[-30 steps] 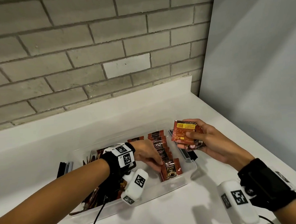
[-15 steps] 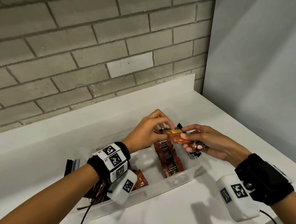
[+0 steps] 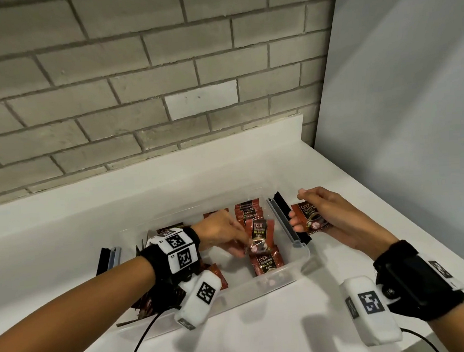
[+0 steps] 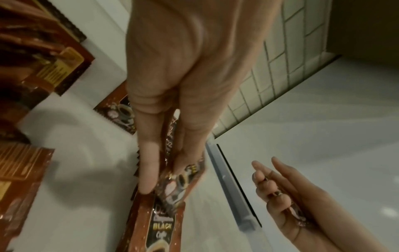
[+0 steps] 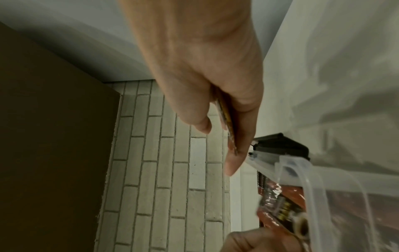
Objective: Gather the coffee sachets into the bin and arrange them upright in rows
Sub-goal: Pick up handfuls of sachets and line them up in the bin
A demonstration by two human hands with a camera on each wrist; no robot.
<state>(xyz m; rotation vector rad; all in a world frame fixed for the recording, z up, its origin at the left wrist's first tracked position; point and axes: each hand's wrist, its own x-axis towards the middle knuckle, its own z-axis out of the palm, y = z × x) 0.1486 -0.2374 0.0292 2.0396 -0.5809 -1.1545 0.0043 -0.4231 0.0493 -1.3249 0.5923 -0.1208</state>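
The left hand (image 3: 224,235) pinches a sachet (image 3: 258,235) upright over the bin's (image 3: 300,264) right-hand row, directly beneath it, while the right hand (image 3: 330,218), outside the bin's right wall, grips spare sachets (image 3: 312,219).

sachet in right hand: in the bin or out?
Out. The right hand holds the sachet outside the bin's right wall, above the counter.
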